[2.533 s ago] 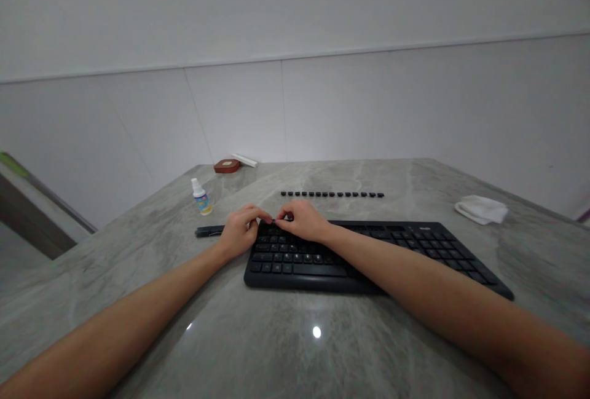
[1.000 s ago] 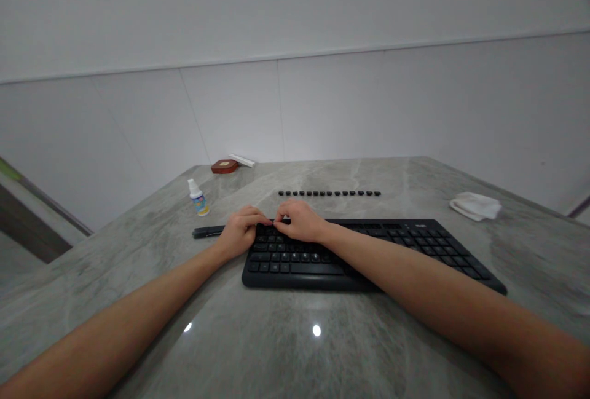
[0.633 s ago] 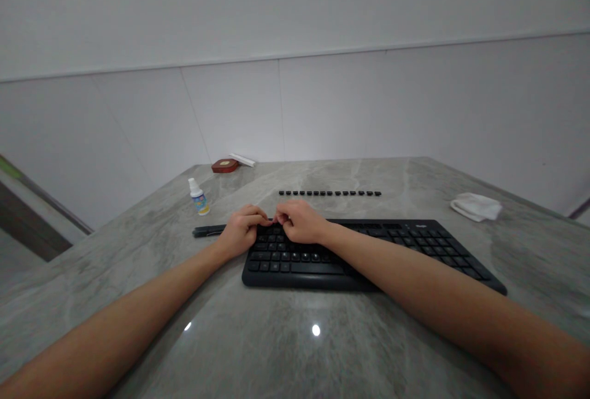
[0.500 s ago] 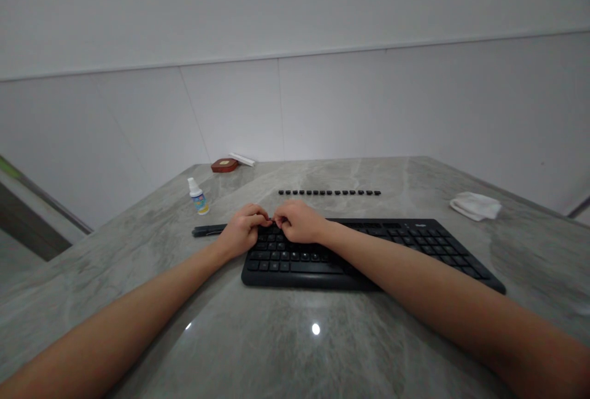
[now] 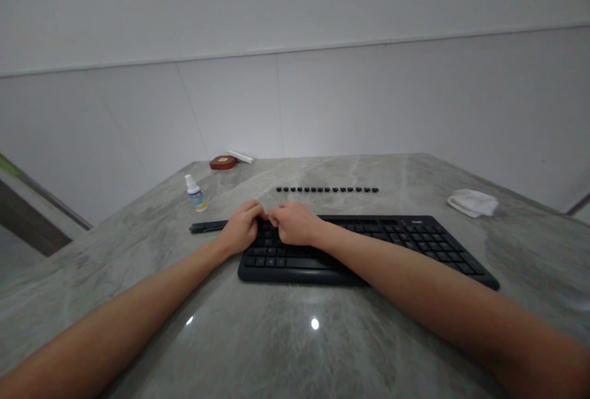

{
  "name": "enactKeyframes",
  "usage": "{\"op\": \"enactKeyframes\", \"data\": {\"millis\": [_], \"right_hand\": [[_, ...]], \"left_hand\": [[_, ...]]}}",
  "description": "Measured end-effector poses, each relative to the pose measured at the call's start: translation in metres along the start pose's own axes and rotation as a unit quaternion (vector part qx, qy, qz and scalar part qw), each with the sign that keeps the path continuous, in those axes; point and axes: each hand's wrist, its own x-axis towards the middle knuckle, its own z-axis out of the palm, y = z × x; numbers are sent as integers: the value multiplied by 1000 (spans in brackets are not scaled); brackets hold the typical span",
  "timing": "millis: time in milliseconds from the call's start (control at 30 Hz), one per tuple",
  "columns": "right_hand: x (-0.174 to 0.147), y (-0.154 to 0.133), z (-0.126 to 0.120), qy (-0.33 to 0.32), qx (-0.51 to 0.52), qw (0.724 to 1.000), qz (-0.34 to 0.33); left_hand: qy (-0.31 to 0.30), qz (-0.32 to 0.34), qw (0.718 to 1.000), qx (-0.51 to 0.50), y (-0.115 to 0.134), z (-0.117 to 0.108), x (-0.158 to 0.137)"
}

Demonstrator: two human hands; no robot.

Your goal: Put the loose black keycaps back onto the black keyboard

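A black keyboard (image 5: pixel 304 275) lies on the grey marbled table, partly covered by my hands and right forearm. Over its upper left corner, my left hand (image 5: pixel 240 227) is closed, thumb and fingers drawn together. Close beside it, my right hand (image 5: pixel 295 224) is curled over the top left keys, its fingertips almost meeting those of the left. What the fingers pinch, if anything, is too small and hidden to make out. Behind the keyboard stands a straight row of several small black keycaps (image 5: pixel 327 190).
A dark pen-like tool (image 5: pixel 207 227) lies left of the keyboard. Beyond it stands a small white spray bottle (image 5: pixel 196 195). A reddish-brown case (image 5: pixel 222 162) and a white strip (image 5: pixel 240 157) lie at the back left. On the right is a folded white cloth (image 5: pixel 473 203).
Both hands have shifted slightly left along the keyboard's top edge, and my right fingers have curled in more. The whole scene sits slightly higher in view.
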Motion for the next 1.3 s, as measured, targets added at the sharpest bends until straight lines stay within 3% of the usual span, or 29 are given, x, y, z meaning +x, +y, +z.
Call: {"op": "enactKeyframes", "data": {"millis": [100, 200, 267, 467, 900, 1133, 1300], "right_hand": [[2, 18, 6, 102, 141, 978, 112], [4, 29, 7, 145, 186, 959, 160], [3, 30, 7, 140, 189, 960, 151], [2, 21, 9, 112, 163, 980, 35], [3, 24, 16, 58, 105, 992, 28], [-18, 24, 1, 39, 16, 999, -2], [-34, 41, -2, 53, 49, 997, 17]], "left_hand": [[21, -19, 1000, -14, -3, -1, -2], [13, 13, 1000, -22, -5, -2, -3], [4, 32, 999, -22, -6, -2, -3], [-1, 15, 1000, -19, -4, -1, -1], [-3, -5, 999, -50, -9, 0, 1], [11, -157, 987, -6, -47, 19, 27], [22, -153, 988, 1, -74, 44, 72]]}}
